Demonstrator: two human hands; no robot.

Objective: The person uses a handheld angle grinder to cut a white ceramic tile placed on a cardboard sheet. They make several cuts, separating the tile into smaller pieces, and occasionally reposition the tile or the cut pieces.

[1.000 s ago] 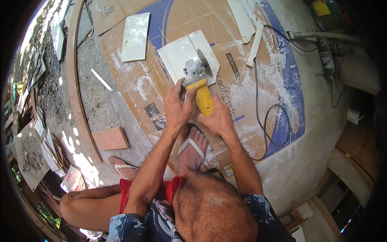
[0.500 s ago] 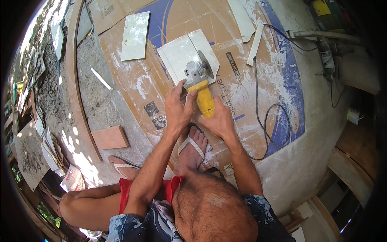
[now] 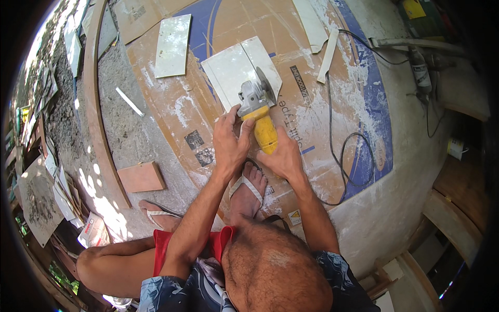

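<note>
A yellow angle grinder (image 3: 263,130) with a grey metal head is held between both my hands. Its thin disc (image 3: 266,86) stands on edge over a white tile (image 3: 236,67) marked with a straight line. My left hand (image 3: 232,134) grips the front of the body near the grinder's head, thumb on the yellow housing. Around the rear of the body closes my right hand (image 3: 285,156), its fingertips partly hidden underneath. The tile lies on a flattened cardboard sheet (image 3: 202,177) streaked with white dust. Whether the disc touches the tile I cannot tell.
Another white tile (image 3: 173,46) lies to the left, and off-cut strips (image 3: 327,56) to the right. A dark cord (image 3: 343,151) loops over the cardboard's right side. My sandalled foot (image 3: 248,190) is close below the grinder. A wooden plank (image 3: 96,104) and a reddish block (image 3: 141,177) lie left.
Almost nothing differs. The grinder's head and disc have shifted very slightly, and both hands keep their grip; the tile stays in place on the cardboard.
</note>
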